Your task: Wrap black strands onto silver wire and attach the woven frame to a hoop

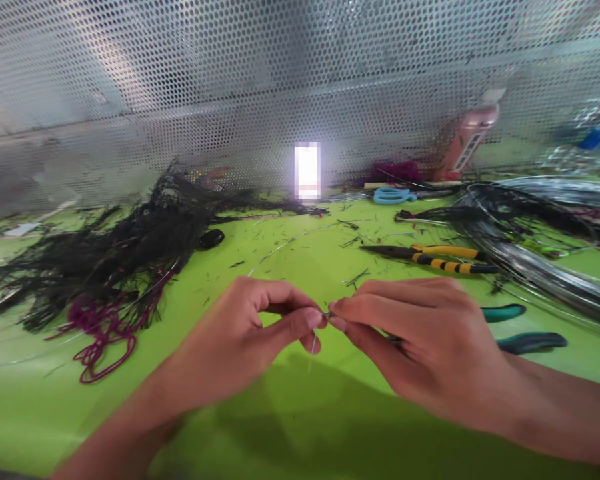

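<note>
Left hand (245, 340) and right hand (425, 347) both pinch a thin wire (313, 344); pliers (445, 260) behind the wire lie untouched, so work looks early.

The table (280, 433) was covered in a lime-green sheet and was brightly and evenly lit, with a soft shadow lying across its near part. Directly behind it stood a perforated metal panel (220, 80), which closed off the back of the station; its round holes ran in regular rows, its face caught broad blurred reflections, and a horizontal seam crossed it. A bright white rectangle of light (307, 171) showed at the foot of the panel near the centre, and a pinkish bottle (473, 137) stood blurred at the mesh to the far right.
</note>
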{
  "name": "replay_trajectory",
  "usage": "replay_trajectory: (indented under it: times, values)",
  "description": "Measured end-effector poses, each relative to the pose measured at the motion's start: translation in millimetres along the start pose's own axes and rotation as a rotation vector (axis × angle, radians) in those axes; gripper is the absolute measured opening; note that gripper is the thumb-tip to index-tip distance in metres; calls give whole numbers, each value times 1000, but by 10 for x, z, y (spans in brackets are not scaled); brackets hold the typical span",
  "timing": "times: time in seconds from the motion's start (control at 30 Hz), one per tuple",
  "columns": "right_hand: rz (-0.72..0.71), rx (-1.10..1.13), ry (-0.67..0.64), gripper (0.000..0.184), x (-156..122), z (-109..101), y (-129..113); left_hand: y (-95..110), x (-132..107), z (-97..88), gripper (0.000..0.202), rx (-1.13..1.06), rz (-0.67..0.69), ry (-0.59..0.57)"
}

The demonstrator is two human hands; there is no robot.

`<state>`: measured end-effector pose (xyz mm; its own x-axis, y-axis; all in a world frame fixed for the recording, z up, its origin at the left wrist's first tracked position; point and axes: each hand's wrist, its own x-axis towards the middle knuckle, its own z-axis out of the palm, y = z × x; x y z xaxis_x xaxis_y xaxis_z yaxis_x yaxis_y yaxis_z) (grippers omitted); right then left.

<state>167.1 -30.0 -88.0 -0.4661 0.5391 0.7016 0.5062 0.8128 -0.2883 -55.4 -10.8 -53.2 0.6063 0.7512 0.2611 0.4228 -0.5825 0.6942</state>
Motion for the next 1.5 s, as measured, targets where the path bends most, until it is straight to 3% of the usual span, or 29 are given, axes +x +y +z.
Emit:
replay_trajectory:
  times: [0.07,0.13,0.33,0.4,0.53,0.67,0.8,0.9,0.97,1.03,1.17,1.27,1.33,1.37,1.43,1.5]
  values:
    - [40,44,-18,16,-3,12,-5,-5,-7,-28,24,-78,-75,-82]
    - [95,103,-32,15,6,-4,-21,-31,-15,-41,15,-30,-12,-70]
    - [164,213,-49,17,88,-131,-106,-188,-3,27,12,583,544,344]
    - [178,227,-66,17,101,-146,-115,-204,7,47,8,624,670,374]
    - [211,242,-86,16,86,-132,-97,-175,-3,49,5,633,743,370]
    - [229,219,-126,18,50,-110,-77,-191,-5,44,8,567,653,300]
    - [184,181,-166,19,29,-87,-32,-200,28,66,8,177,458,189]
    - [76,117,-147,19,31,-73,17,-145,37,74,14,-117,172,120]
    - [-25,63,-141,20,32,-62,43,-111,38,60,20,-315,-86,8]
    - [-110,13,-147,22,23,-41,59,-104,43,34,28,-432,-251,-116]
    - [-203,-21,-179,23,-35,16,91,-154,69,1,41,-426,-302,-295]
    - [-155,14,-181,23,-80,36,143,-198,78,49,35,-354,-287,-266]
    - [-60,65,-157,22,-99,26,182,-232,70,110,27,-208,-189,-55]
    - [-17,102,-149,20,-106,13,197,-252,62,141,29,-70,-49,96]
    - [35,167,-133,15,-119,-19,215,-293,45,185,36,288,383,351]
    - [44,184,-119,14,-135,-51,216,-317,32,197,35,564,755,408]
